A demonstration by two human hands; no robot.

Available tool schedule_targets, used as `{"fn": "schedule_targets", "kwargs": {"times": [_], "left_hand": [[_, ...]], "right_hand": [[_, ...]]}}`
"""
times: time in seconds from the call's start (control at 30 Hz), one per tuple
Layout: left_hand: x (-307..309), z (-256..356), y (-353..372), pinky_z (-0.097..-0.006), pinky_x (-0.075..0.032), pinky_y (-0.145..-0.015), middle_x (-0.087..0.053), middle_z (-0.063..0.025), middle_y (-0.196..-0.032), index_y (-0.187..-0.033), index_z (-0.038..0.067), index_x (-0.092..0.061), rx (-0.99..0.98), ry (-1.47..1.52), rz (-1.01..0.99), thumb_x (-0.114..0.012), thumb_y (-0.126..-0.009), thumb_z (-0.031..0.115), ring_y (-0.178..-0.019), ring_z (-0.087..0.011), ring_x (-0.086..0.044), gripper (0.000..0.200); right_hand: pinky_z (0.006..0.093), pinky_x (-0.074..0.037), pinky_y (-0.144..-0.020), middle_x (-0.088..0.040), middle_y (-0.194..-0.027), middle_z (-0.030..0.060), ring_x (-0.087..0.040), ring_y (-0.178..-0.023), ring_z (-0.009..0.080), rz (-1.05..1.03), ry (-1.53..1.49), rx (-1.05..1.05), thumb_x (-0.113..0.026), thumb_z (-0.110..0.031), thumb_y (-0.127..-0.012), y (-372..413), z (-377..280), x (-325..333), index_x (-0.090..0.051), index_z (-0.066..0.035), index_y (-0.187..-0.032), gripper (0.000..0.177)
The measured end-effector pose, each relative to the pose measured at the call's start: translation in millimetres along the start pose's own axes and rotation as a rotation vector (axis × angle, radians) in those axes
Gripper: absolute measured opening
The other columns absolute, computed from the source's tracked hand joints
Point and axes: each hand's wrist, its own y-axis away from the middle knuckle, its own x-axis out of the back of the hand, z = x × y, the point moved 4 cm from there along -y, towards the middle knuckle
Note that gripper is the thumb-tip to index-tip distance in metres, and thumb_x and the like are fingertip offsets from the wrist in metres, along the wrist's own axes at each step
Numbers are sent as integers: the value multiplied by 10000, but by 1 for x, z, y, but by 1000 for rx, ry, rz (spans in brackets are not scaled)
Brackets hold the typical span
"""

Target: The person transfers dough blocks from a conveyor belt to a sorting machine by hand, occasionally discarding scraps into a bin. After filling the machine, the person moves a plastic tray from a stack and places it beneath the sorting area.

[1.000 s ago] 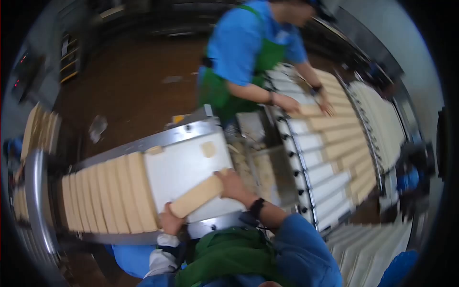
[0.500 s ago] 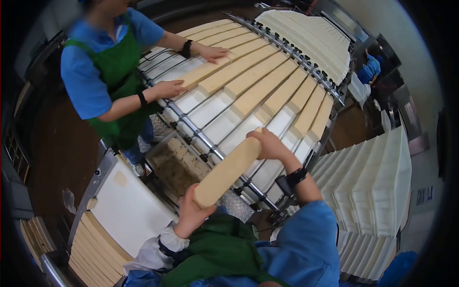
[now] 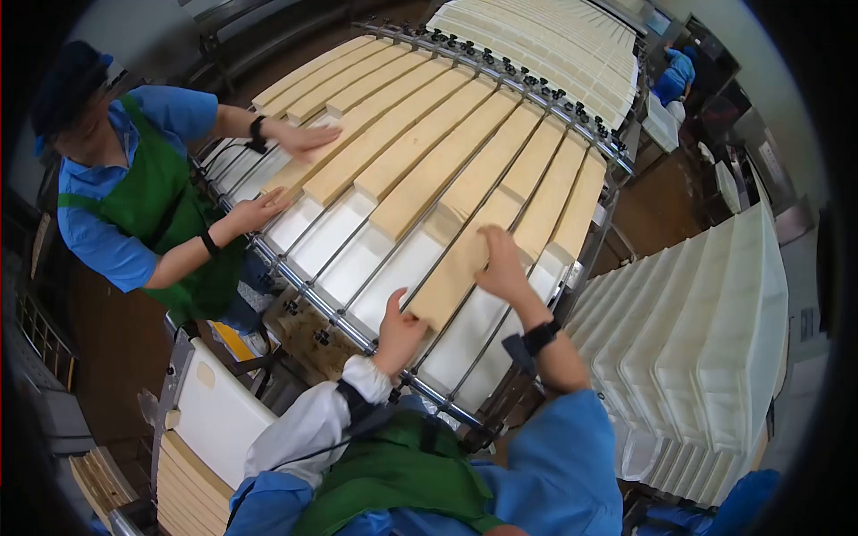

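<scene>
A long, pale yellow slab [image 3: 460, 272], of a material I cannot make out for sure, lies along a lane of the slatted rack [image 3: 335, 308], between thin metal rods. My left hand [image 3: 399, 339] cups its near end, thumb raised and fingers partly hidden. On its right long edge rests my right hand [image 3: 505, 268], fingers bent around that side. More slabs [image 3: 424, 147] fill the lanes beyond and to the left, on white surfaces.
A co-worker [image 3: 147, 188] in a green apron touches a slab at the rack's left. Stacked white trays [image 3: 697, 330] stand at right. Lower left, cut slabs [image 3: 192, 491] lie beside a white belt [image 3: 219, 406]. A bar with black knobs [image 3: 509, 71] crosses the rack's far side.
The slab between my hands has gone from above the rack's near edge down into a lane. My hands moved along with it. The co-worker's right-side slab region appears shifted leftward as my view turned.
</scene>
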Motion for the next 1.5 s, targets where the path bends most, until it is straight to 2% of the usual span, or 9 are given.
{"fn": "schedule_targets", "kwargs": {"times": [0.2, 0.33, 0.43, 0.53, 0.77, 1.1, 1.27, 1.37, 1.5], "left_hand": [[-23, -7, -37, -341, -476, -535, -635, -93, -654, -996, 83, -477, -80, -222, 231, -747, -766, 137, -564, -223, -617, 360], [-7, -23, -18, -350, -463, -536, -619, -117, -664, -954, 70, -489, -110, -234, 215, -704, -781, 110, -599, -225, -621, 279], [29, -2, 20, -245, -453, -563, -571, -36, -709, -944, 54, -470, 95, -312, 123, -682, -825, 23, -648, -102, -567, 245], [80, -1, 66, -226, -483, -630, -599, -34, -813, -975, 51, -493, 4, -71, 216, -677, -840, 24, -720, -92, -590, 231], [210, -21, 183, -265, -505, -839, -577, -90, -1156, -1199, 38, -489, 9, 142, 664, -656, -866, 44, -937, -108, -609, 373], [304, -172, 404, -277, -507, -626, -599, -92, -831, -1160, 13, -473, 169, 307, 1642, -622, -804, -7, -713, -151, -595, 386], [353, -181, 471, -329, -480, -581, -597, -114, -805, -1243, 34, -468, 491, 204, 1921, -687, -722, 110, -676, -205, -579, 570], [384, -222, 491, -348, -482, -583, -587, -131, -818, -1328, 59, -433, 567, -25, 1926, -709, -688, 160, -695, -236, -583, 704], [400, -229, 497, -337, -489, -593, -604, -95, -754, -1381, 83, -399, 436, 376, 1671, -716, -686, 169, -654, -217, -598, 769]], "right_hand": [[457, -390, -1019, -467, -1260, 246, -452, -1197, 421, -19, -218, 16, -622, -24, -649, 48, -59, -5, -506, -44, -1182, 546], [454, -392, -1009, -486, -1256, 217, -467, -1185, 407, 25, -248, 24, -623, -21, -667, 48, -85, -9, -519, -45, -1168, 513], [452, -398, -995, -503, -1237, 205, -475, -1173, 394, 20, -278, 80, -617, -14, -680, 39, -106, -19, -529, -44, -1155, 484], [450, -402, -984, -518, -1215, 197, -485, -1156, 384, -47, -336, 148, -602, 2, -694, 36, -134, -38, -537, -45, -1145, 458], [441, -415, -959, -531, -1182, 194, -515, -1108, 383, -269, -507, 422, -596, 23, -697, 34, -251, -103, -543, -26, -1123, 432], [451, -418, -957, -521, -1174, 215, -508, -1119, 389, -918, -690, 1005, -623, -64, -738, 126, -498, -208, -552, -19, -1140, 410], [459, -373, -1027, -492, -1236, 256, -454, -1195, 410, -1144, -496, 1242, -643, -140, -747, 197, -606, -279, -480, 35, -1248, 556], [453, -356, -1058, -473, -1268, 285, -434, -1218, 429, -1253, -373, 1267, -663, -183, -738, 231, -663, -349, -443, 81, -1283, 644], [454, -296, -1110, -414, -1371, 285, -360, -1320, 406, -1065, -140, 1221, -651, -223, -766, 258, -728, -447, -398, 76, -1348, 702]]}}
